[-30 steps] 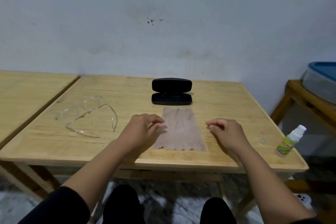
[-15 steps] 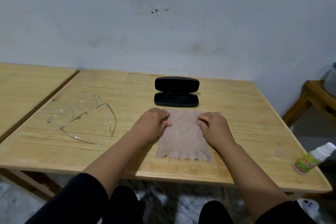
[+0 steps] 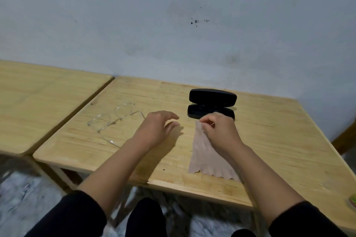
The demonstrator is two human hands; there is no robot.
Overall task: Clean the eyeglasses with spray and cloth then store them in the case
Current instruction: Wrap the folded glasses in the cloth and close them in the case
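Cloth [image 3: 210,156] is pinched by the right hand [image 3: 219,131]; left hand [image 3: 156,131] is spread empty. Glasses [image 3: 113,119] at 9 o'clock, open case [image 3: 212,105] at 12, nothing's blocked.

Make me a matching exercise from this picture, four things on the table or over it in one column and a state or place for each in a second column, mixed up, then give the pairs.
Column one:
1. eyeglasses
2. glasses case
3. cleaning cloth
4. left hand

Column two:
A. black, lid open, at the far side of the table
B. pinched at its far end by the right hand
C. clear frame, lying left of both hands
D. fingers spread, holding nothing

Pairs: 1-C, 2-A, 3-B, 4-D
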